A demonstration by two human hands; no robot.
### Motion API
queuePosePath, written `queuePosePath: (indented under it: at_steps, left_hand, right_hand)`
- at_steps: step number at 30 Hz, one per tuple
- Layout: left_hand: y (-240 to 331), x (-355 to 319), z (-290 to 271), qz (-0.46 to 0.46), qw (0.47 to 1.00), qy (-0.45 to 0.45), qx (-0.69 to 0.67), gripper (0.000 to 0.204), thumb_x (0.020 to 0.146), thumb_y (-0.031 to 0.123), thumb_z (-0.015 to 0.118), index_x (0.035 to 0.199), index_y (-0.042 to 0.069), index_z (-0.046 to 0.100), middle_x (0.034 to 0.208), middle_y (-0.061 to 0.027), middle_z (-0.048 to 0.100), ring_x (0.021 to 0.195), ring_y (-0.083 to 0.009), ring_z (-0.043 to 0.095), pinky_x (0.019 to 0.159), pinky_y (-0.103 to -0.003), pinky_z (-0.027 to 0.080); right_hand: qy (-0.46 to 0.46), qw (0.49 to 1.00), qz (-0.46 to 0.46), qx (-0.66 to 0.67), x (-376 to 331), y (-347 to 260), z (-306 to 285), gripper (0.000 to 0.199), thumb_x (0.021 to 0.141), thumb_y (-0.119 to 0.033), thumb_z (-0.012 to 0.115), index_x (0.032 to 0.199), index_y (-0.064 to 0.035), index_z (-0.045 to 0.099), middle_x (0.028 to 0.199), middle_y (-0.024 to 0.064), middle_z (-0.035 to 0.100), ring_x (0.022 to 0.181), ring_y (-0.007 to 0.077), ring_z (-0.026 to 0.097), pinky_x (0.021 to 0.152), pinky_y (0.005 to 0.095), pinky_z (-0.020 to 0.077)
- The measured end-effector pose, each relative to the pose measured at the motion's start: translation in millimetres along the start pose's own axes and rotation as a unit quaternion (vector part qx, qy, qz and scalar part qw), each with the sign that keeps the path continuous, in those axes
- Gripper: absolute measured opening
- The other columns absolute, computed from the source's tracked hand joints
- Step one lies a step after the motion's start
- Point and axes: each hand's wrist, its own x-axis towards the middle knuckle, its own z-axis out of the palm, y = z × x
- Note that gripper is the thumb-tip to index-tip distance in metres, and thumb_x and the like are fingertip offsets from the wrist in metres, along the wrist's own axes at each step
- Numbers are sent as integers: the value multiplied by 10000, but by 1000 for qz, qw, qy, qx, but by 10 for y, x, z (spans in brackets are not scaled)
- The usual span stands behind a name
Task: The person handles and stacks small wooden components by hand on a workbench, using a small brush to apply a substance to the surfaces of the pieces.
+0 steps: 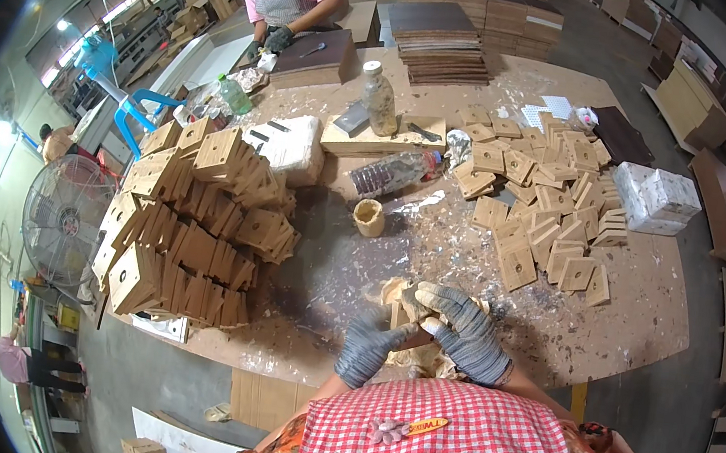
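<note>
"If you look over the bench [646, 299], what can you count?"

"Three: a green bottle [235, 97], a standing bottle [378, 107] and a lying bottle [391, 173]. One little pot [368, 218]. Two heaps of wood, a left heap [197, 230] and a right heap [554, 199], too many bits to count."

"And the held block [409, 303]?"

"By the front edge. The right hand [465, 329] pinches it. The left hand [373, 346] is right by it; I can't tell if it grips."

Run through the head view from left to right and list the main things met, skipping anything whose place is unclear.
Caged floor fan → stacked wooden blocks → left gloved hand → right gloved hand → white wrapped bundle.
</note>
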Motion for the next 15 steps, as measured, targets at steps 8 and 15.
queuePosePath:
  at_steps: [8,15]
  left_hand:
    - [49,-41,-19,-38,995,-70,-58,379,783,157,717,1102,-19,610,926,-77,672,803,-122,612,720,-258,507]
    - [105,-45,-13,-67,993,-93,-36,457,770,236,735,1124,-17,596,931,-80,673,836,-127,624,760,-251,514]
  right_hand:
    - [-69,942,-151,-290,89,29,-238,318,837,-170,612,1144,-87,594,1213,122,513,1144,265,494,970,359,408]
    - [-76,982,82,155,56,196,-290,407,868,-306,589,1206,-87,526,1183,85,539,1088,205,527,920,342,453]
